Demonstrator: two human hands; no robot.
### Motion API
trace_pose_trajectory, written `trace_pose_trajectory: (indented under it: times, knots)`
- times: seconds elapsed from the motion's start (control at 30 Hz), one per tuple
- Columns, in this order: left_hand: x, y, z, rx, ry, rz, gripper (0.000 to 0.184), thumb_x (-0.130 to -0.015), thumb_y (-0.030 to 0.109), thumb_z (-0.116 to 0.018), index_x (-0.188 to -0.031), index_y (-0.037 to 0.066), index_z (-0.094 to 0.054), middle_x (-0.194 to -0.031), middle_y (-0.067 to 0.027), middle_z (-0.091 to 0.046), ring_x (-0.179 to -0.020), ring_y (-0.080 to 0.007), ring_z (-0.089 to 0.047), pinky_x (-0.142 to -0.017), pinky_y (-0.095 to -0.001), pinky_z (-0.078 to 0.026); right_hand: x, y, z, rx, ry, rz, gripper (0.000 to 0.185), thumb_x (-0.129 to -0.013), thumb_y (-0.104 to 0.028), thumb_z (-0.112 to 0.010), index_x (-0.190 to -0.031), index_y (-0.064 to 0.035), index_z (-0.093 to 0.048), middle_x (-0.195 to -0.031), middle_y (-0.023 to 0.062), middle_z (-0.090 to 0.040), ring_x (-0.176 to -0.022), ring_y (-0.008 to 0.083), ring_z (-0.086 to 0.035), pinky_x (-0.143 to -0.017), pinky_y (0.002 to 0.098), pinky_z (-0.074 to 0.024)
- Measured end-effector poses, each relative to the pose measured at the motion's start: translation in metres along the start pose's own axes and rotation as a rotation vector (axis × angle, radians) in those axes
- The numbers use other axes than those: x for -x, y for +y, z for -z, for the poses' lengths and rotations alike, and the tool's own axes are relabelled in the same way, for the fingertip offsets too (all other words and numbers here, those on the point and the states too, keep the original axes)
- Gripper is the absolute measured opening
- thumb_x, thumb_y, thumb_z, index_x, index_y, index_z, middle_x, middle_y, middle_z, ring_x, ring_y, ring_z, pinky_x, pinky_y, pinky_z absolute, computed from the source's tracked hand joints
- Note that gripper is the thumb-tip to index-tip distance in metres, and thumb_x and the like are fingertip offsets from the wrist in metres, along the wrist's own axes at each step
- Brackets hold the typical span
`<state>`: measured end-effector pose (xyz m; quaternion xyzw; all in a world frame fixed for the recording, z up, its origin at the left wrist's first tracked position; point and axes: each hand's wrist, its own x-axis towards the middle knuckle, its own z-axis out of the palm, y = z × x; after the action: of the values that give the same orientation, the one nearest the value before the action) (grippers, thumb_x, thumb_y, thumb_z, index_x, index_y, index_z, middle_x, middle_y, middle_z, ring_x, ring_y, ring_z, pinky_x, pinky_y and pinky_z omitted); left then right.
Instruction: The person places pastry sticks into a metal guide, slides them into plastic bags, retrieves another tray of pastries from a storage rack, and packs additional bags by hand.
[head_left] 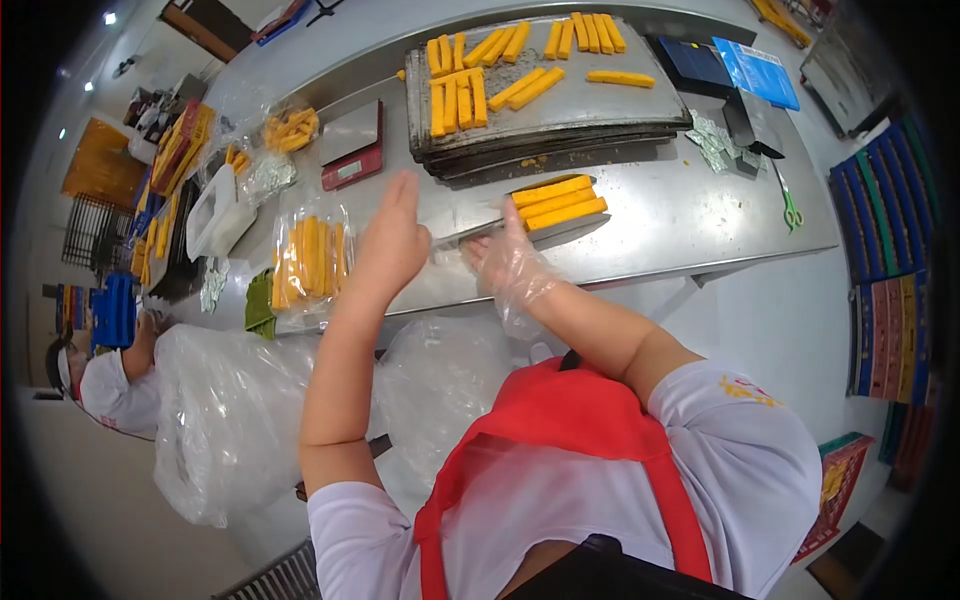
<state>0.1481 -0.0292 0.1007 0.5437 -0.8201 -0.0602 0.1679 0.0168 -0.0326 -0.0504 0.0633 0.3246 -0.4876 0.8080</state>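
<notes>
My right hand point(515, 265), in a clear plastic glove, grips the near end of a small metal scoop point(545, 233) at the front of the steel table. Its thumb lies on top and its fingers reach underneath. Three yellow sticks point(555, 202), like cut cake or biscuit fingers, lie side by side in the scoop. To the left, my left hand point(393, 245) is raised over the table edge with its fingers stretched out. I see nothing held in it. A thin, see-through edge shows between the hands; I cannot tell what it belongs to.
Stacked dark baking trays point(560, 112) carry more yellow sticks. Left of them are a red scale point(352, 150), a filled clear bag point(312, 260) and a white container point(218, 212). Green scissors point(790, 208) and another metal scoop point(750, 122) lie right. A co-worker point(115, 385) is at far left.
</notes>
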Motion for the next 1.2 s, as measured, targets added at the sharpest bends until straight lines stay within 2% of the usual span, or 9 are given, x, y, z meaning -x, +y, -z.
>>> trace_pose_trajectory:
  times: [0.17,0.27,0.4,0.57,0.77,0.97,1.03,1.13,1.2]
  knots:
    - [-0.002,0.013,0.010,0.190,-0.216,-0.066,0.058,-0.070,0.002,-0.043,-0.127,-0.004,-0.035,-0.134,-0.0224,-0.032,-0.120,-0.0358,-0.037,-0.098,-0.0346,-0.033,0.034,-0.022,0.021,-0.045,0.058,0.134,0.085,-0.076,-0.061,-0.046,-0.130,0.0020,-0.027,-0.134,0.0191,-0.030,-0.123,0.0297,-0.031,-0.106,0.0405,-0.0166]
    - [-0.003,0.011,0.005,0.230,-0.255,-0.113,0.059,-0.070,0.003,-0.044,-0.127,-0.003,-0.035,-0.135,-0.0201,-0.032,-0.119,-0.0341,-0.039,-0.095,-0.0334,-0.036,0.081,-0.054,0.054,0.306,0.253,0.260,0.050,-0.082,-0.042,-0.046,-0.108,0.0009,-0.041,-0.100,0.0130,-0.050,-0.088,0.0227,-0.051,-0.083,0.0385,-0.0429]
    - [-0.011,0.025,0.003,0.343,-0.395,-0.005,0.062,-0.069,0.004,-0.046,-0.129,-0.002,-0.033,-0.137,-0.0174,-0.030,-0.119,-0.0322,-0.040,-0.091,-0.0328,-0.038,0.133,-0.137,0.112,0.457,0.151,0.032,0.021,-0.072,-0.019,-0.047,-0.084,-0.0021,-0.050,-0.069,0.0073,-0.049,-0.060,0.0201,-0.050,-0.062,0.0342,-0.0454]
    - [-0.031,0.024,-0.040,0.212,-0.341,-0.198,0.066,-0.068,0.005,-0.047,-0.132,0.000,-0.029,-0.139,-0.0148,-0.027,-0.107,-0.0290,-0.049,-0.085,-0.0324,-0.042,0.194,-0.195,0.110,0.816,0.305,0.283,0.012,-0.067,-0.011,-0.050,-0.074,-0.0021,-0.054,-0.066,0.0080,-0.053,-0.056,0.0163,-0.050,-0.052,0.0288,-0.0437]
    - [-0.050,0.069,-0.045,0.216,-0.476,-0.109,0.067,-0.066,0.004,-0.048,-0.131,-0.001,-0.031,-0.137,-0.0182,-0.028,-0.119,-0.0321,-0.040,-0.093,-0.0332,-0.038,0.200,-0.202,0.098,0.860,0.065,0.264,0.008,-0.063,-0.010,-0.055,-0.061,-0.0028,-0.056,-0.058,0.0058,-0.052,-0.051,0.0148,-0.050,-0.049,0.0258,-0.0414]
    - [-0.038,0.111,-0.073,0.077,-0.465,-0.134,0.063,-0.067,0.000,-0.047,-0.128,-0.004,-0.032,-0.134,-0.0203,-0.031,-0.117,-0.0343,-0.040,-0.096,-0.0371,-0.036,0.207,-0.207,0.066,1.477,0.303,0.014,0.019,-0.062,-0.025,-0.055,-0.060,-0.0065,-0.053,-0.061,0.0031,-0.052,-0.056,0.0141,-0.046,-0.051,0.0281,-0.0365]
    - [-0.037,0.146,-0.086,0.092,-0.475,-0.077,0.058,-0.068,-0.002,-0.044,-0.125,-0.005,-0.034,-0.134,-0.0211,-0.031,-0.116,-0.0357,-0.040,-0.096,-0.0385,-0.036,0.197,-0.210,0.076,1.725,0.118,0.236,0.022,-0.066,-0.026,-0.054,-0.064,-0.0046,-0.055,-0.063,0.0033,-0.052,-0.058,0.0153,-0.046,-0.053,0.0298,-0.0365]
    - [-0.042,0.189,-0.103,0.077,-0.517,-0.051,0.055,-0.070,-0.002,-0.042,-0.125,-0.005,-0.035,-0.133,-0.0217,-0.033,-0.116,-0.0372,-0.040,-0.095,-0.0392,-0.037,0.183,-0.220,0.054,1.956,-0.088,0.235,0.024,-0.071,-0.028,-0.053,-0.069,-0.0044,-0.057,-0.064,0.0040,-0.053,-0.058,0.0152,-0.046,-0.052,0.0293,-0.0361]
    - [-0.044,0.209,-0.112,0.288,-0.471,-0.048,0.054,-0.073,0.000,-0.042,-0.126,-0.004,-0.034,-0.132,-0.0227,-0.034,-0.117,-0.0374,-0.039,-0.096,-0.0396,-0.035,0.153,-0.219,0.058,1.758,-0.145,0.254,0.025,-0.073,-0.029,-0.053,-0.071,-0.0051,-0.058,-0.064,0.0043,-0.053,-0.057,0.0152,-0.047,-0.051,0.0291,-0.0364]
